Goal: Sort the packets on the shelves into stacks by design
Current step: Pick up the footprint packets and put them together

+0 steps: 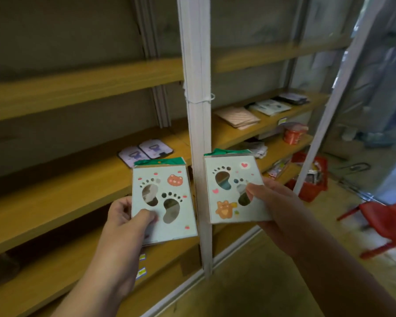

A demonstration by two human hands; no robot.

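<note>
So, head cam: left hand (126,216) pinches a footprint packet (164,202) at 7 o'clock, right hand (272,202) grips another footprint packet (233,188) at 4 o'clock. Two purple packets (145,152) lie on the wooden shelf (78,191) just above them.

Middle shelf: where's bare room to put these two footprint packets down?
Left of the purple packets, the middle shelf is bare. Between them and the post there is only a narrow strip. Right of the post it is crowded: striped stack, white packets.
</note>
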